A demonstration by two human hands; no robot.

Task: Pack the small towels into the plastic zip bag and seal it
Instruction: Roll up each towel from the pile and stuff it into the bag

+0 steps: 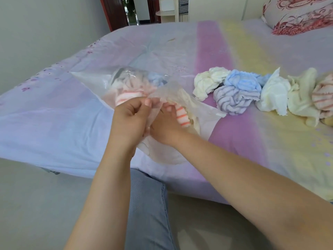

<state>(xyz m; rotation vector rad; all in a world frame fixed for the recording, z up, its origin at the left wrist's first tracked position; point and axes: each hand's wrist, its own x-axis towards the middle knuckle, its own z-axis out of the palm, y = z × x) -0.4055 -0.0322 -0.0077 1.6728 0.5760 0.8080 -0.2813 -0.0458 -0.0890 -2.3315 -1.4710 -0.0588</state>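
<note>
While the plastic zip bag lies on the bed near its front edge, its long axis runs from the closed end at the far left toward the open mouth at the near right, by the person's hands. It is clear and crinkled, and towels show through it: a blue one deep inside and an orange-striped one nearer the mouth. The left hand pinches the upper lip of the mouth between thumb and curled fingers. The right hand reaches into the opening, its fingers wrapped around an orange-striped towel. Loose towels, cream, blue, lilac-striped and white, lie bunched in a row on the bed to the right, just beside the bag.
</note>
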